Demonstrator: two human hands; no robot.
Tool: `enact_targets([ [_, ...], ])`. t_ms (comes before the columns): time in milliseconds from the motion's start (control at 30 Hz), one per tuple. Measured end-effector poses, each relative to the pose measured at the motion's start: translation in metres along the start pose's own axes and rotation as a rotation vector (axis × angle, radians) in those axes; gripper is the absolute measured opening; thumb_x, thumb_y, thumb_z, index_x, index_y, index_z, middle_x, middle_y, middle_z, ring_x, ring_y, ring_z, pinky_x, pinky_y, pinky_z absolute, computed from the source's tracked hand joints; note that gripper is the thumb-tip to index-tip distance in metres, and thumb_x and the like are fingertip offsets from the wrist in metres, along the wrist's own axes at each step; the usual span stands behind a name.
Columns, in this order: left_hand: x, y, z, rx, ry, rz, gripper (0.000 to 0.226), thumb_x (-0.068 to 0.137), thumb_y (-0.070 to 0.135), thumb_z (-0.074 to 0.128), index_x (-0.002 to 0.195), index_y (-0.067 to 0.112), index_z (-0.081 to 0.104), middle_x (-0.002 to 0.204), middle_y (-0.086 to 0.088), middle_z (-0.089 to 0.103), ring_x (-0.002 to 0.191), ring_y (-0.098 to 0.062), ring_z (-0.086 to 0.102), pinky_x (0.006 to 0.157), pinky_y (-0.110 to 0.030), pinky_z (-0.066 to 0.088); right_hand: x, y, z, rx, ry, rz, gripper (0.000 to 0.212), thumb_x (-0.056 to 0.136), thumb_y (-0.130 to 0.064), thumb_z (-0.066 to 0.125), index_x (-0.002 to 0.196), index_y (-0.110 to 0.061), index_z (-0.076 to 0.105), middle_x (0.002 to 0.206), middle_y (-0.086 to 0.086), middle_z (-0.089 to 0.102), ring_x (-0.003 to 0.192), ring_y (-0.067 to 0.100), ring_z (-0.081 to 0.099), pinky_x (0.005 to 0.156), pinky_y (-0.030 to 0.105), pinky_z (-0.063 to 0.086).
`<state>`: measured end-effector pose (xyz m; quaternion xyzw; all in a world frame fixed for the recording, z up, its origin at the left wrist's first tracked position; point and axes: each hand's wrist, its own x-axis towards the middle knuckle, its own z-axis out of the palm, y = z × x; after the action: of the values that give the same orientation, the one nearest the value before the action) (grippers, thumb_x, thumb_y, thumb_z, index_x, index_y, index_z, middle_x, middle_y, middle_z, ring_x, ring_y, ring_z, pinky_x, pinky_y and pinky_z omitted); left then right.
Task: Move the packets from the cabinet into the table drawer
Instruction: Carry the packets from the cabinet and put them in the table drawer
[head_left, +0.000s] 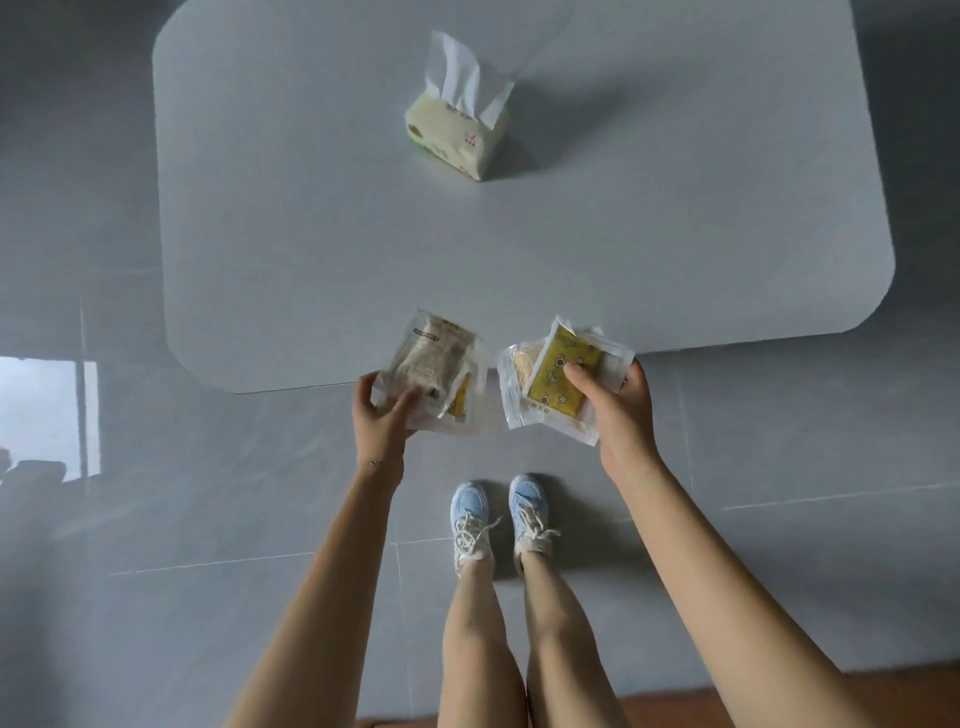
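Note:
My left hand (382, 415) grips a small stack of clear plastic packets (434, 364) with pale printed contents and a bit of yellow showing. My right hand (615, 410) holds another stack of packets (558, 376), the top one yellow with star prints, thumb pressed on it. Both stacks hang over the near edge of the white table (311, 260), side by side and a little apart. I cannot see a drawer or a cabinet in this view.
A tissue pack (457, 132) with tissue sticking up stands on the table's far middle. Grey tiled floor (208, 493) surrounds the table. My feet in light blue sneakers (501, 519) stand just short of the table edge. A brown wooden strip (670, 706) lies at the bottom.

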<state>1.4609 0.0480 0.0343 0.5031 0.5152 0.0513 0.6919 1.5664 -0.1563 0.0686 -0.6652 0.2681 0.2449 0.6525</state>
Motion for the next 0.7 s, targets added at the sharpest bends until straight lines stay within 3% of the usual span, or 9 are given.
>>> enact_targets([
  [100, 0.048, -0.024, 0.005, -0.018, 0.046, 0.013, 0.029, 0.085, -0.001, 0.063, 0.102, 0.014, 0.046, 0.092, -0.006, 0.061, 0.076, -0.017, 0.063, 0.057, -0.028, 0.057, 0.056, 0.032, 0.014, 0.010, 0.006, 0.013, 0.049, 0.077, -0.005, 0.077, 0.121, -0.010, 0.058, 0.119, 0.007, 0.067, 0.109, 0.022, 0.065, 0.093, 0.041, 0.054],
  [233, 0.105, -0.060, 0.022, -0.027, 0.152, 0.071, 0.032, 0.077, 0.007, 0.068, 0.091, 0.029, 0.049, 0.092, -0.003, 0.062, 0.081, -0.019, 0.062, 0.077, -0.041, 0.056, 0.126, 0.075, 0.039, 0.035, 0.087, -0.009, 0.047, 0.079, -0.002, 0.075, 0.122, -0.006, 0.058, 0.119, 0.009, 0.067, 0.096, 0.014, 0.067, 0.075, 0.023, 0.057],
  [300, 0.127, -0.072, 0.033, -0.007, 0.184, 0.116, 0.032, 0.079, 0.004, 0.066, 0.093, 0.028, 0.049, 0.092, -0.002, 0.062, 0.082, -0.015, 0.063, 0.086, -0.043, 0.053, 0.154, 0.086, 0.050, 0.012, 0.130, -0.060, 0.043, 0.076, -0.005, 0.077, 0.115, -0.010, 0.061, 0.114, 0.007, 0.069, 0.094, 0.014, 0.068, 0.078, 0.027, 0.057],
  [400, 0.134, -0.070, 0.044, 0.066, 0.229, 0.208, 0.029, 0.082, -0.002, 0.063, 0.100, 0.014, 0.046, 0.084, 0.006, 0.058, 0.067, 0.004, 0.061, 0.073, -0.023, 0.053, 0.169, 0.078, 0.059, -0.091, 0.185, -0.156, 0.034, 0.070, -0.011, 0.082, 0.091, -0.024, 0.058, 0.096, -0.004, 0.069, 0.083, 0.009, 0.066, 0.081, 0.031, 0.056],
  [467, 0.143, -0.074, 0.051, 0.116, 0.274, 0.262, 0.029, 0.082, -0.002, 0.063, 0.100, 0.012, 0.045, 0.083, 0.007, 0.058, 0.065, 0.006, 0.059, 0.065, -0.018, 0.051, 0.183, 0.080, 0.067, -0.144, 0.214, -0.226, 0.035, 0.069, -0.012, 0.082, 0.087, -0.021, 0.054, 0.090, -0.007, 0.065, 0.076, 0.006, 0.063, 0.076, 0.027, 0.055],
  [600, 0.150, -0.082, 0.055, 0.231, 0.347, 0.324, 0.027, 0.081, 0.005, 0.064, 0.104, 0.011, 0.050, 0.081, 0.008, 0.061, 0.065, 0.005, 0.055, 0.064, -0.016, 0.047, 0.196, 0.087, 0.074, -0.271, 0.258, -0.363, 0.048, 0.070, -0.017, 0.081, 0.109, -0.013, 0.053, 0.102, -0.003, 0.066, 0.084, 0.010, 0.063, 0.070, 0.012, 0.048],
  [700, 0.154, -0.084, 0.054, 0.369, 0.356, 0.389, 0.034, 0.079, 0.014, 0.069, 0.109, 0.011, 0.054, 0.098, 0.005, 0.060, 0.091, -0.011, 0.052, 0.081, -0.024, 0.043, 0.203, 0.093, 0.069, -0.353, 0.240, -0.420, 0.070, 0.072, -0.016, 0.078, 0.131, -0.013, 0.041, 0.113, -0.002, 0.066, 0.097, 0.013, 0.063, 0.079, 0.011, 0.048],
])
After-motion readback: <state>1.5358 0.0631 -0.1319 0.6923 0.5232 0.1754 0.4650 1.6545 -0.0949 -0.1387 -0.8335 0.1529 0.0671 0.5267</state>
